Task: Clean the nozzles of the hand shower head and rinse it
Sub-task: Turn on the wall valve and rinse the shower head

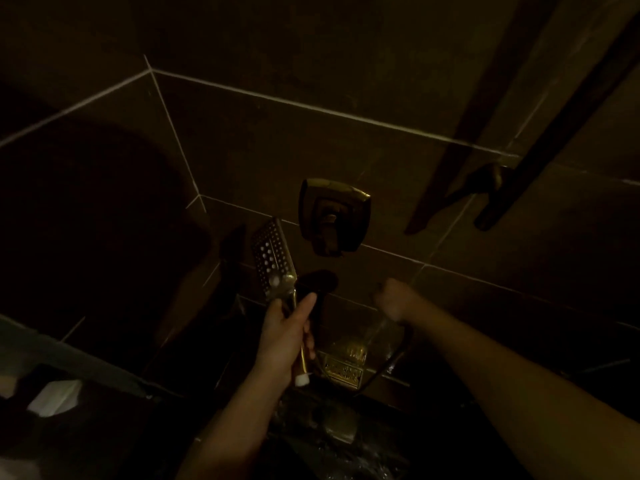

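**Hand shower held nozzle-face up beside the wall valve, dim tiled corner**

Reading from the left, I note a pale, folded object [55, 396] lying on a dark ledge [31, 344]; too dim for me to name it.

Next comes the rectangular, chrome-finished hand shower head [272, 259], its flat face studded with rows of small pale nozzles. It stands nearly upright, tilted slightly away, with the nozzle face turned towards the camera; I judge this exposes the nozzles for inspection or scrubbing. The left hand [289, 337] is wrapped round the slim metallic handle just below the head, thumb laid along it. A white end piece shows under the palm.

Above and to the right sits the square, polished wall valve plate with its lever [334, 216], fixed to large, smooth brown tiles [242, 140] with pale grout lines.

Further right, the right hand [394, 299] reaches to the wall below the valve. It is blurred and appears clenched; whether it holds anything I cannot tell. A faint streak, perhaps water, runs down from it towards a glinting brass-coloured fitting [346, 368], beside which a dark hose [391, 362] curves.

At far right, two dark bars [540, 140] slant across the wall.
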Demonstrator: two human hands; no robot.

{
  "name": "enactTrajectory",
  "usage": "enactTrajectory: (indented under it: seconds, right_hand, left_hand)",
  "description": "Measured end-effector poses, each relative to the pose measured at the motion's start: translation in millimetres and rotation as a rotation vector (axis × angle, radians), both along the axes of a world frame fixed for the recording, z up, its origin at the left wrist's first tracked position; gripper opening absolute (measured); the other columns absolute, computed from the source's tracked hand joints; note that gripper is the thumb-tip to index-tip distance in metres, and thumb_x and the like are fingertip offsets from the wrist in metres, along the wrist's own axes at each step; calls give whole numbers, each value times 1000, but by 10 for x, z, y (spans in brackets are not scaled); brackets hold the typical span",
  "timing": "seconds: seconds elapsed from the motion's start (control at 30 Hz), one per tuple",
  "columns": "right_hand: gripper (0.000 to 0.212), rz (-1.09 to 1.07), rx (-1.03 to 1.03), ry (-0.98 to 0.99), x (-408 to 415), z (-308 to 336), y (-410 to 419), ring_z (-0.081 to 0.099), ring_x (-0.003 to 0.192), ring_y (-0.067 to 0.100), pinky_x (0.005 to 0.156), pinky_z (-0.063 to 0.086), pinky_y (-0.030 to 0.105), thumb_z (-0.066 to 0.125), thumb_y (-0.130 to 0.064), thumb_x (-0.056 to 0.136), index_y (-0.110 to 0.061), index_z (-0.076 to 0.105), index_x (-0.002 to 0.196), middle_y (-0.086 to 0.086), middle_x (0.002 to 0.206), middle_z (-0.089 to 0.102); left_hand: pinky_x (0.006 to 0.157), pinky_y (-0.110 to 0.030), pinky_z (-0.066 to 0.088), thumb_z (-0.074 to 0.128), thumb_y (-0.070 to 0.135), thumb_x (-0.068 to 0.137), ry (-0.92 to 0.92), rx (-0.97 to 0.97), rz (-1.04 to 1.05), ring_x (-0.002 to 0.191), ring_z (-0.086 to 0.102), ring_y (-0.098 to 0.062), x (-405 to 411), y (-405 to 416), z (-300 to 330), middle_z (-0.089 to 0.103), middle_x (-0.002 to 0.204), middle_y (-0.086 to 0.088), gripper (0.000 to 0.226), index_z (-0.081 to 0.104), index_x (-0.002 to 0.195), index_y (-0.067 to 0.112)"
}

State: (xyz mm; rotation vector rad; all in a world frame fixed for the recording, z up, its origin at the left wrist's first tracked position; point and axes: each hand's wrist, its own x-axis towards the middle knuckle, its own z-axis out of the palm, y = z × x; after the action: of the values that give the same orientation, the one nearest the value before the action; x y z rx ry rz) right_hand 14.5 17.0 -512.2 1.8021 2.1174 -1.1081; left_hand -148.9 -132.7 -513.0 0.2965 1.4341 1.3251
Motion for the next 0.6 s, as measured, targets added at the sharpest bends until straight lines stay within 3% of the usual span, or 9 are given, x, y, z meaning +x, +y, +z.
enactTrajectory:
  seconds: [0.1,0.23,0.3,0.5,0.6]
  right_hand:
    - [25,-44,108,154,124,163,-401,62,79,21,64,48,33,43,-31,101,-11,57,109,11,97,65]
    - [12,43,149,328,321,409,-1071,61,64,5,51,46,20,42,-37,101,-28,50,101,-4,83,63]
    - [7,119,189,330,416,521,-1304,60,66,2,52,43,17,45,-34,101,-30,49,101,-8,83,61]
    - [16,160,285,236,639,870,-1702,65,81,19,70,55,41,45,-36,99,-28,44,113,1,95,66]
    - [15,173,383,228,771,983,-1753,64,80,19,71,55,43,44,-35,100,-25,44,111,2,96,65]
  left_hand:
    - [45,-28,48,70,36,94,53,35,118,54,56,-12,177,73,159,56,75,-1,40,53,126,18]
    - [52,-28,53,67,31,97,-2,139,279,63,63,-12,430,132,412,64,84,-3,41,48,133,23]
    - [51,-29,51,66,30,97,-39,187,319,59,61,-11,562,140,529,62,78,-1,40,49,132,23]
    - [41,-25,41,66,22,97,-280,194,394,44,46,-9,974,179,966,49,61,3,13,60,104,13]
    - [38,-23,39,68,23,95,-355,200,401,39,44,-8,1125,177,1117,47,57,4,13,59,91,14]
